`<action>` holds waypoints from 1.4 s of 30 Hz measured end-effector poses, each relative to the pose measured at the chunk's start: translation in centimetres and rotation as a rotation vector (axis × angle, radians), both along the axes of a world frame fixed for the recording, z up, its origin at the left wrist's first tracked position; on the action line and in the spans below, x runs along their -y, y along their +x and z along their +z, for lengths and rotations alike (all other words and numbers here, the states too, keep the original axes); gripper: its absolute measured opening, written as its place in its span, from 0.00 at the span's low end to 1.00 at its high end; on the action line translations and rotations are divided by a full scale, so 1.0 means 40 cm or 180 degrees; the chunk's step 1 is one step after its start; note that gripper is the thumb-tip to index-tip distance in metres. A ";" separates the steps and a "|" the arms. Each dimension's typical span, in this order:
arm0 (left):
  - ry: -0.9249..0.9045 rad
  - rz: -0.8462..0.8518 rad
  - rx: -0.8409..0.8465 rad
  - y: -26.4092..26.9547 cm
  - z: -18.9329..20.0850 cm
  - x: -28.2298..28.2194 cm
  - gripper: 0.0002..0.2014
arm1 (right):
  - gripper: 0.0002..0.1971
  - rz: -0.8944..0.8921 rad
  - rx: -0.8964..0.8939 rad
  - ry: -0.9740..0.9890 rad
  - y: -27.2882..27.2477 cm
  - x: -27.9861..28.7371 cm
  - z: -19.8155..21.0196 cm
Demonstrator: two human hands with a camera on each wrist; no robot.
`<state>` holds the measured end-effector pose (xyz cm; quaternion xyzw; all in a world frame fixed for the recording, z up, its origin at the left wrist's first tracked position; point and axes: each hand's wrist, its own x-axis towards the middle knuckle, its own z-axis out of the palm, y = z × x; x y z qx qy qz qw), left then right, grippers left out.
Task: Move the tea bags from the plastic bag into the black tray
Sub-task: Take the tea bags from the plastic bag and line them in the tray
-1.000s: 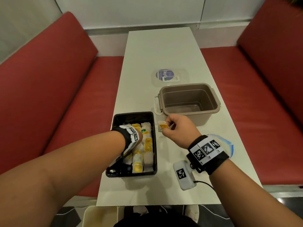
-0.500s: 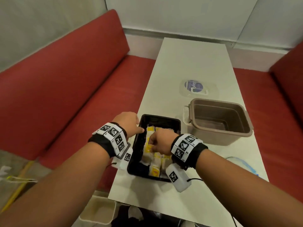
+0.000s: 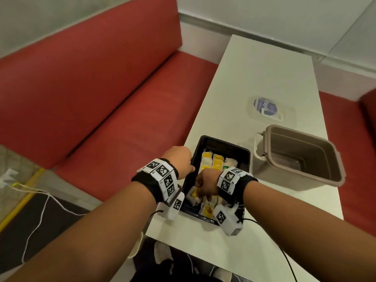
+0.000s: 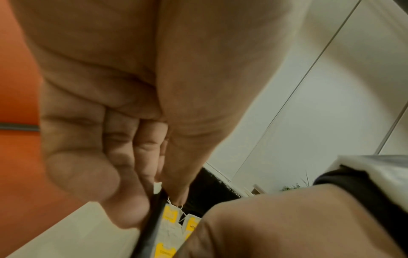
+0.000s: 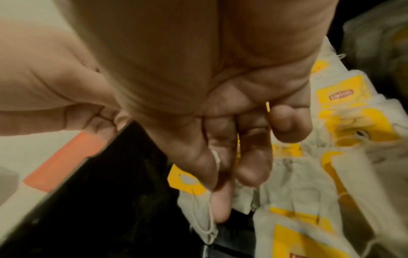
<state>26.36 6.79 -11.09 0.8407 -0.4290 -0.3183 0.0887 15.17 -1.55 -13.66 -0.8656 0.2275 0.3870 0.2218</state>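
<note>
The black tray [image 3: 222,141] sits at the table's near left edge, and several white tea bags [image 3: 216,162] with yellow tags lie inside it. My left hand [image 3: 180,159] grips the tray's left rim [image 4: 151,225], thumb inside and fingers outside. My right hand [image 3: 203,186] is down in the near end of the tray. Its thumb and forefinger pinch a tea bag [image 5: 189,181] low over the tray floor [image 5: 123,200]. More tea bags [image 5: 344,97] lie to its right. The plastic bag is not visible.
An empty brown tub [image 3: 301,159] with a handle stands right of the tray. A clear lid with a blue label [image 3: 266,106] lies beyond it. Red bench seats [image 3: 114,110] flank the narrow white table [image 3: 264,68]. A white cable [image 3: 40,210] runs on the floor at left.
My right hand carried a tea bag from beside the tub down into the tray. My left hand left the tray's inside and took its left rim. The head view swung left.
</note>
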 end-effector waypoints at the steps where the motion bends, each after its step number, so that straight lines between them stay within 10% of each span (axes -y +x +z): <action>1: 0.0000 0.0004 -0.0015 0.000 -0.001 0.001 0.13 | 0.15 0.0014 -0.0051 -0.0028 0.004 0.000 -0.006; 15: 0.0203 0.0039 0.0062 -0.018 0.025 0.012 0.14 | 0.15 0.0089 -0.0114 -0.0655 0.017 0.044 0.007; 23: -0.0286 -0.0120 0.0891 -0.070 0.104 0.070 0.15 | 0.07 -0.1267 0.1666 -0.0270 -0.195 0.166 0.189; 30: -0.1029 -0.0761 0.0154 -0.334 0.173 0.205 0.06 | 0.05 -0.1980 0.1880 -0.0275 -0.530 0.248 0.201; 42: -0.0037 -0.1967 0.0177 -0.819 -0.063 0.356 0.11 | 0.10 -0.2365 0.0897 -0.0812 -0.882 0.299 -0.004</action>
